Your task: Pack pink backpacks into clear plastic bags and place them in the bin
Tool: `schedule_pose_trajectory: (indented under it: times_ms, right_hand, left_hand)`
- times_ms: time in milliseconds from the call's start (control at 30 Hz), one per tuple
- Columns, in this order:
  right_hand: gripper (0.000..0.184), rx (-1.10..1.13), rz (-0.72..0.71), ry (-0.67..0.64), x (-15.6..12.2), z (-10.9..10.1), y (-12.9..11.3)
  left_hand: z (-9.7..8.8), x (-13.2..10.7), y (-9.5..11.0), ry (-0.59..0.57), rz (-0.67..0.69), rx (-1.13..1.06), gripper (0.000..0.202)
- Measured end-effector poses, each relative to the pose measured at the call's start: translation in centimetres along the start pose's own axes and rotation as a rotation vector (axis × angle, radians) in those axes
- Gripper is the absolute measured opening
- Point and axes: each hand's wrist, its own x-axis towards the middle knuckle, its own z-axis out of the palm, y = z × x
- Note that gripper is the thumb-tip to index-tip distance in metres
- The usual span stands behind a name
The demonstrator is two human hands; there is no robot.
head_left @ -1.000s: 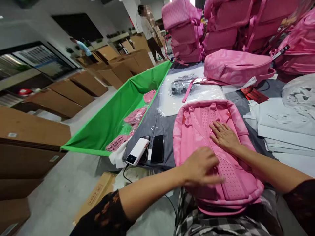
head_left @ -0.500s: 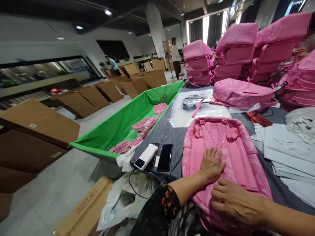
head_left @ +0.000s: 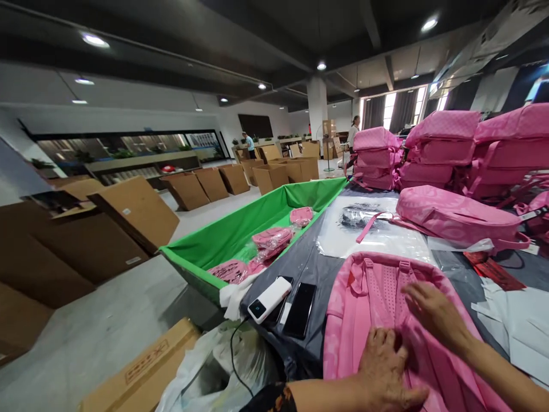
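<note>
A pink backpack (head_left: 343,326) lies in front of me on the dark-covered table, its padded back panel and straps facing up. Flat on its lower middle rests my left hand (head_left: 384,366), fingers spread. Higher up, my right hand (head_left: 435,312) is over the right strap area, fingers stretched out and slightly blurred; whether it touches the fabric I cannot tell. Beyond the backpack, a second pink backpack (head_left: 458,214) lies on its side close to clear plastic bags (head_left: 334,234).
Left of the backpack are a white power bank (head_left: 269,300) and a black phone (head_left: 301,309). A green fabric bin (head_left: 223,229) with wrapped pink pouches (head_left: 272,239) borders the table. Stacked pink backpacks (head_left: 446,137) stand behind; white sheets (head_left: 527,326) lie right. Two people are far off.
My right hand has moved up the backpack to the strap area. My left hand now lies lower on the panel. The camera view has tilted up and turned left.
</note>
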Motion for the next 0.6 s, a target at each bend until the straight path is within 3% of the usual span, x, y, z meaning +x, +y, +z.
schedule_pose_trajectory:
  times_ms: [67, 133, 200, 267, 333, 433, 500, 600]
  right_hand:
    - [0.028, -0.086, 0.140, -0.073, 0.9, 2.3, 3.7]
    - [0.033, -0.082, 0.235, -0.187, 0.8, 4.5, 5.7]
    - [0.037, -0.012, 0.295, -0.307, 0.8, 5.5, 6.7]
    - [0.033, 0.100, 0.310, -0.447, 2.2, 5.1, 7.9]
    - [0.022, 0.179, 0.330, -0.521, 5.1, 4.0, 10.0]
    - [0.026, 0.167, 0.424, -0.419, 10.9, 3.8, 14.6]
    - [0.029, 0.171, 0.489, -0.357, 14.3, 5.9, 17.6]
    - [0.017, 0.234, 0.523, -0.382, 17.1, 11.5, 20.5]
  left_hand:
    - [-1.9, 1.6, -0.3, -0.112, -0.004, 0.007, 0.070]
    - [-3.8, 4.3, -0.9, -0.172, -0.038, 0.019, 0.067]
    - [-5.3, 7.3, -2.1, -0.099, -0.079, 0.004, 0.071]
    - [-5.9, 9.8, -3.4, -0.004, -0.104, -0.042, 0.083]
    - [-5.7, 11.2, -4.6, -0.019, -0.088, -0.104, 0.091]
    - [-4.5, 11.6, -5.6, -0.080, -0.065, -0.171, 0.095]
    - [-3.8, 11.4, -5.9, -0.057, -0.073, -0.198, 0.093]
    - [-3.0, 11.0, -6.3, 0.011, -0.103, -0.229, 0.090]
